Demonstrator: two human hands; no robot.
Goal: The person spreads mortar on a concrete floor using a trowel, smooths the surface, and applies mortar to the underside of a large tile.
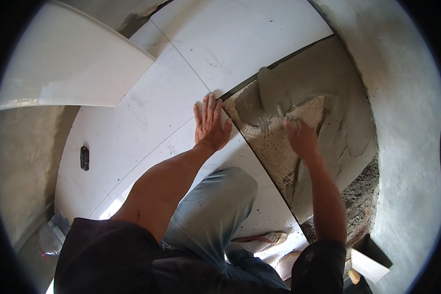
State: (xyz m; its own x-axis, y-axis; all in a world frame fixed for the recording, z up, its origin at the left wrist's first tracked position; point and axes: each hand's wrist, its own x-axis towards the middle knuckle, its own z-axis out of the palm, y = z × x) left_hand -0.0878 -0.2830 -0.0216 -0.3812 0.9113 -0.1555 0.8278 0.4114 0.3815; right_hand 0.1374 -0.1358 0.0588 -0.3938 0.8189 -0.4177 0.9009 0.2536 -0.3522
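Note:
My left hand (211, 126) lies flat with fingers spread on the white floor tiles (157, 117), near a corner where the tiling meets a bed of wet grey mortar (345, 93). Over that bed, my right hand (302, 138) is closed around what looks like the handle of a trowel (267, 93). Mortar coats its rounded blade, which overlaps the edge of the far tile (245, 34). Below the blade, a rough, pale patch (272, 142) shows through, with ridges beside it. The handle is mostly hidden by my fingers.
A large loose white panel (78, 59) juts in from the upper left. On the tiles sits a small black object (85, 158). A clear plastic bottle (54, 237) is at lower left. The curved-looking grey wall (409, 147) bounds the right, with dark rubble (362, 193) along it.

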